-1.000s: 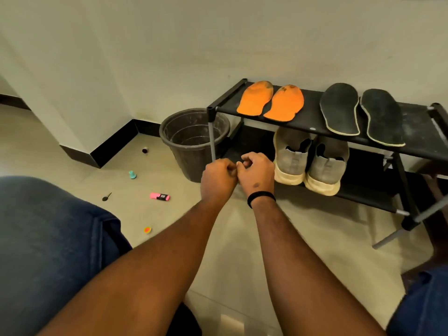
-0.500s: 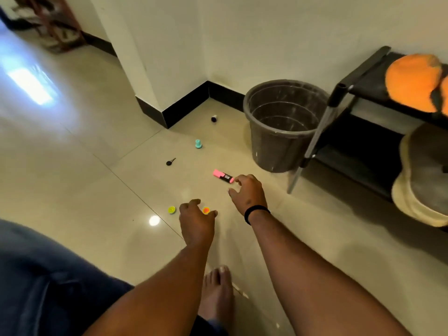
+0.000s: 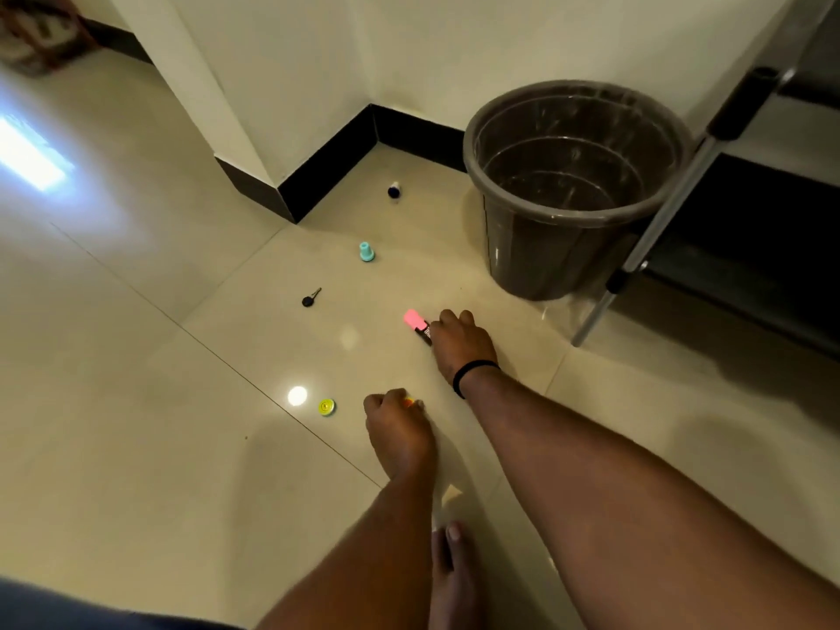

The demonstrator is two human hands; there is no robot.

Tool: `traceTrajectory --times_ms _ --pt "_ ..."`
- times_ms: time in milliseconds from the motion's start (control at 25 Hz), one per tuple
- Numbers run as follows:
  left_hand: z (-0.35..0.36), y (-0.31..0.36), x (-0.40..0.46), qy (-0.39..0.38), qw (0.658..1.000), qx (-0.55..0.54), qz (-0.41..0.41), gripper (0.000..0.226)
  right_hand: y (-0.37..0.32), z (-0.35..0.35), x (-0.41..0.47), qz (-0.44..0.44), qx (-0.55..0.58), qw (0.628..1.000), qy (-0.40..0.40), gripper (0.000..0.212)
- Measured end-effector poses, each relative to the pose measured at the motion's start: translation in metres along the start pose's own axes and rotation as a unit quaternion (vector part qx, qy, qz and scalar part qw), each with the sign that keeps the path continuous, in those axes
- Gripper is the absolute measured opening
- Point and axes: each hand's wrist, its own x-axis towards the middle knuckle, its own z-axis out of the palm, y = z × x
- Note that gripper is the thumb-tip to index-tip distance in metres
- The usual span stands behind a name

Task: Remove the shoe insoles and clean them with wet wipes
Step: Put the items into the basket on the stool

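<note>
Both hands have dropped to the floor since half a second ago, and the view has swung further from the shoe rack, so the insoles and shoes are now out of frame; only the rack's corner post [image 3: 654,229] and a dark shelf edge show at the right. The right hand [image 3: 461,345], with a black band on the wrist, lies over the dark end of the pink highlighter [image 3: 417,325], fingers curled down onto it; whether it has closed round the pen or only touches it I cannot tell. The left hand [image 3: 397,425] is curled over a small orange disc [image 3: 409,402], apparently pinching it, with a yellow disc [image 3: 327,407] lying free just beside it.

The highlighter's long axis runs diagonally, pink cap pointing up and left, away from the right hand. That hand is clearly the nearer one, so a lift would likely draw the pen back toward the wrist.

Farther off on the floor [image 3: 136,402] lie a key [image 3: 311,298], a teal cap [image 3: 366,252] and a small dark bottle [image 3: 394,191], with the brown bucket [image 3: 568,229] near the rack. By my reading, this is tidying stray bits, not insole cleaning; no wet wipes are visible.
</note>
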Motion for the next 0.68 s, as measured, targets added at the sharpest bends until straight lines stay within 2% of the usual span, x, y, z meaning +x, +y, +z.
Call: traceTrajectory --times_ms 120,280,400,520,600,680 --pt "-0.003 0.004 -0.005 -0.010 0.999 -0.014 -0.048 0.023 -0.003 0.006 -0.021 0.039 0.028 0.999 0.001 0.026" --pt "-0.011 0.010 -0.024 -0.024 0.992 -0.048 -0.113 0.025 0.019 0.000 -0.063 0.149 0.098 0.984 -0.024 0.026" --pt "-0.010 0.020 -0.051 -0.067 0.993 -0.055 -0.084 0.027 0.053 -0.001 -0.114 0.238 0.129 0.962 -0.026 0.027" --pt "0.000 0.033 -0.081 -0.157 0.986 -0.035 -0.035 0.025 0.081 0.000 -0.161 0.305 0.143 0.941 -0.023 0.032" --pt "0.013 0.043 -0.104 -0.212 0.977 -0.003 0.000 0.024 0.097 0.001 -0.180 0.287 0.134 0.948 -0.008 0.036" --pt "0.028 0.053 -0.127 -0.241 0.969 0.035 0.036 0.015 0.108 0.006 -0.189 0.229 0.119 0.966 -0.003 0.035"
